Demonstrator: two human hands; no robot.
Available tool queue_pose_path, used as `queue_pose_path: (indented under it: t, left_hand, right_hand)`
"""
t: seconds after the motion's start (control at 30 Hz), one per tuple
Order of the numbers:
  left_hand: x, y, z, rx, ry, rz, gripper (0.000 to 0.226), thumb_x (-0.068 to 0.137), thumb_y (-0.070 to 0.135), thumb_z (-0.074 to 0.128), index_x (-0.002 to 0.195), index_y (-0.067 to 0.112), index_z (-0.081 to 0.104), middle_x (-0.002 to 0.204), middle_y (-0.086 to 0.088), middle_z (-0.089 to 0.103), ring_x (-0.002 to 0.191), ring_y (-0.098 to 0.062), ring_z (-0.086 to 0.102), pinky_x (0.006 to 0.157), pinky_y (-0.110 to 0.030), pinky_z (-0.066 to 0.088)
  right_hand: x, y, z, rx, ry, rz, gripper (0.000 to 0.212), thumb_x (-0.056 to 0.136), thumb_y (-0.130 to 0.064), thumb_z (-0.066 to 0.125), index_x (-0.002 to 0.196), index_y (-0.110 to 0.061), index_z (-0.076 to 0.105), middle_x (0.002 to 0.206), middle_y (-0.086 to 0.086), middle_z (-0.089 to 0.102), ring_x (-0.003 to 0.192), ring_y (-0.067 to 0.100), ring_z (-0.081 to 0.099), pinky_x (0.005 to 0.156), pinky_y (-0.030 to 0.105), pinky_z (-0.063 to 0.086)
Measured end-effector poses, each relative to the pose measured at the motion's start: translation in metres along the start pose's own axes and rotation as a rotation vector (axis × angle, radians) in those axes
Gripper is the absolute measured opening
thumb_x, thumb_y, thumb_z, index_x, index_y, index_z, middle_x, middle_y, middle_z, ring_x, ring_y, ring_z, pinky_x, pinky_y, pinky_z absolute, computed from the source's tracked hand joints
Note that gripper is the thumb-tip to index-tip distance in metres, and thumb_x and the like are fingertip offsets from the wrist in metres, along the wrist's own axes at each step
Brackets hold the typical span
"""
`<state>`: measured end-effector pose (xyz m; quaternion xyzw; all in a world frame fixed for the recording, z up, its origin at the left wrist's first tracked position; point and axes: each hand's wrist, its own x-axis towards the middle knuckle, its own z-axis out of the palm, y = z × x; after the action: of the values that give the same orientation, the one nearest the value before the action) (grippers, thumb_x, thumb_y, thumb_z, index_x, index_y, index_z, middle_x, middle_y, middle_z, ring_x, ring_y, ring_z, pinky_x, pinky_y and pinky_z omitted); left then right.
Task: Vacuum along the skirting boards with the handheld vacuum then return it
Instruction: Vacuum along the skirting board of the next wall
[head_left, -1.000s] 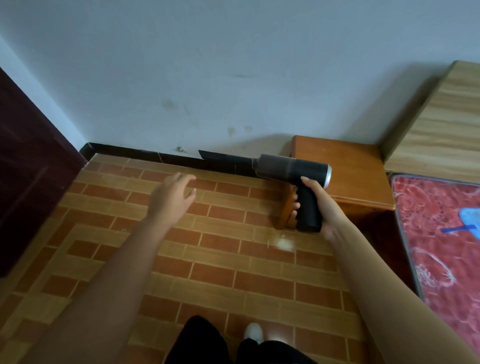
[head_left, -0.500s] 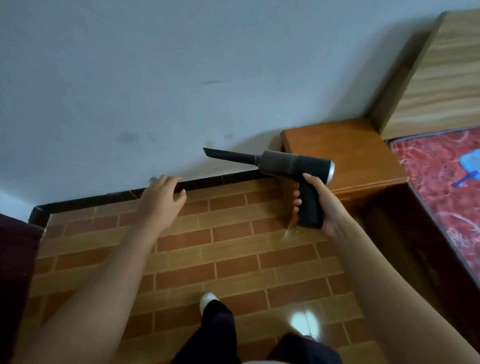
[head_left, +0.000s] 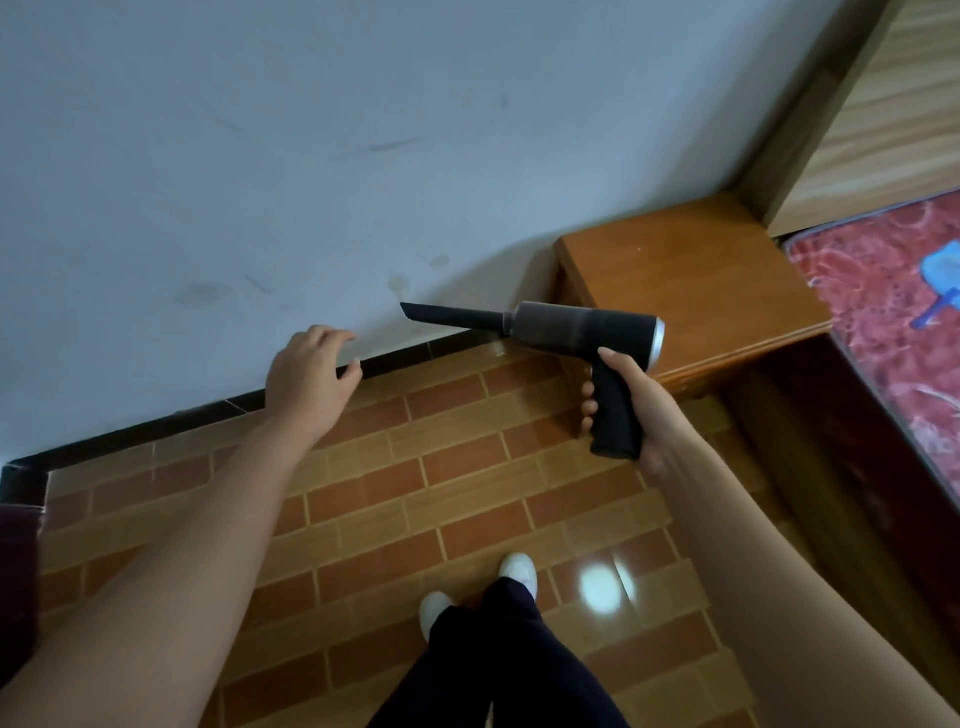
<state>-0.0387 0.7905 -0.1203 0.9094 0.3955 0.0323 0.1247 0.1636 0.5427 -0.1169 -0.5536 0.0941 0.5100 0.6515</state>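
My right hand (head_left: 636, 415) grips the handle of a black handheld vacuum (head_left: 582, 332) with a silver rear ring. Its narrow nozzle points left, raised in front of the wall above the black skirting board (head_left: 156, 423). The skirting runs diagonally along the foot of the grey-white wall, from the left corner up to the bedside table. My left hand (head_left: 309, 376) hovers over the skirting with its fingers spread, holding nothing.
An orange wooden bedside table (head_left: 691, 280) stands against the wall at right, next to a bed with a red patterned mattress (head_left: 893, 322) and a light wood headboard (head_left: 883, 114). The floor is brick-patterned tile (head_left: 441, 493). My legs and white shoes (head_left: 514, 571) are below.
The view has shifted right and tilted, so the dark door at left has left the frame. Both hands keep about the same pose; the vacuum's nozzle now sits higher against the wall.
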Motion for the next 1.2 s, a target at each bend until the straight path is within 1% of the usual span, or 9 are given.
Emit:
queue_pose_path:
  t: [0.17,0.3,0.37,0.5,0.6,0.73,0.83,1.07,1.2]
  left_hand:
    - [0.036,-0.016,0.027,0.026,-0.042,-0.019,0.034,0.093,0.020,0.052,0.125,0.009,0.057,0.126,-0.011,0.056,0.118,-0.029,0.048,0.092,-0.042,0.042]
    - [0.063,-0.041,0.068,0.035,-0.075,-0.035,0.033,0.094,0.021,0.050,0.125,0.010,0.056,0.127,-0.009,0.056,0.119,-0.028,0.048,0.092,-0.044,0.043]
    - [0.076,-0.057,0.099,0.028,-0.096,-0.027,0.032,0.094,0.021,0.050,0.124,0.010,0.057,0.126,-0.009,0.057,0.118,-0.028,0.049,0.092,-0.044,0.044]
    - [0.104,-0.098,0.186,0.026,-0.141,0.000,0.034,0.095,0.022,0.050,0.126,0.011,0.056,0.125,-0.007,0.057,0.115,-0.025,0.050,0.089,-0.038,0.043]
    - [0.128,-0.135,0.259,0.062,-0.151,0.046,0.036,0.095,0.024,0.049,0.129,0.014,0.054,0.126,-0.004,0.056,0.117,-0.022,0.050,0.092,-0.036,0.043]
    - [0.162,-0.183,0.357,0.075,-0.115,0.067,0.035,0.095,0.024,0.050,0.128,0.013,0.055,0.127,-0.004,0.057,0.114,-0.023,0.053,0.092,-0.036,0.043]
    - [0.184,-0.213,0.427,0.066,-0.088,0.073,0.034,0.095,0.023,0.050,0.127,0.012,0.056,0.126,-0.006,0.057,0.116,-0.024,0.051,0.092,-0.037,0.042]
    - [0.218,-0.252,0.560,0.018,-0.053,0.048,0.036,0.094,0.023,0.051,0.127,0.007,0.056,0.124,-0.009,0.058,0.114,-0.026,0.052,0.086,-0.037,0.045]
    - [0.225,-0.261,0.611,0.016,-0.061,-0.012,0.041,0.094,0.026,0.051,0.129,0.005,0.053,0.130,-0.013,0.054,0.120,-0.028,0.049,0.091,-0.039,0.044]
  right_hand:
    - [0.049,-0.003,0.007,-0.030,0.023,-0.001,0.028,0.084,-0.034,0.065,0.100,-0.011,0.058,0.066,0.002,0.059,0.050,0.013,0.053,0.048,0.026,0.047]
    - [0.103,0.018,0.012,-0.074,0.047,0.017,0.037,0.083,-0.035,0.067,0.109,-0.010,0.056,0.068,0.003,0.059,0.051,0.013,0.055,0.049,0.026,0.048]
    - [0.138,0.037,0.012,-0.080,0.072,0.023,0.038,0.083,-0.034,0.067,0.109,-0.009,0.055,0.070,0.004,0.058,0.051,0.014,0.055,0.048,0.027,0.048]
    - [0.222,0.093,0.006,-0.087,0.099,0.031,0.032,0.083,-0.032,0.067,0.102,-0.009,0.056,0.069,0.004,0.057,0.050,0.014,0.054,0.049,0.027,0.048]
    - [0.293,0.143,-0.003,-0.103,0.100,0.030,0.029,0.083,-0.031,0.066,0.099,-0.009,0.057,0.067,0.003,0.058,0.050,0.014,0.054,0.049,0.027,0.048]
    - [0.390,0.205,-0.014,-0.111,0.072,0.016,0.025,0.085,-0.031,0.065,0.096,-0.010,0.057,0.066,0.003,0.058,0.050,0.013,0.054,0.048,0.027,0.047]
    - [0.456,0.243,-0.025,-0.135,0.033,0.014,0.029,0.083,-0.032,0.067,0.097,-0.008,0.057,0.066,0.004,0.058,0.051,0.015,0.054,0.049,0.028,0.047]
    - [0.574,0.298,-0.043,-0.196,-0.003,-0.041,0.037,0.081,-0.033,0.068,0.102,-0.005,0.056,0.065,0.004,0.059,0.050,0.015,0.055,0.048,0.027,0.048]
    - [0.615,0.317,-0.049,-0.193,-0.005,-0.088,0.033,0.083,-0.030,0.067,0.102,-0.004,0.056,0.063,0.004,0.060,0.049,0.014,0.057,0.046,0.025,0.048]
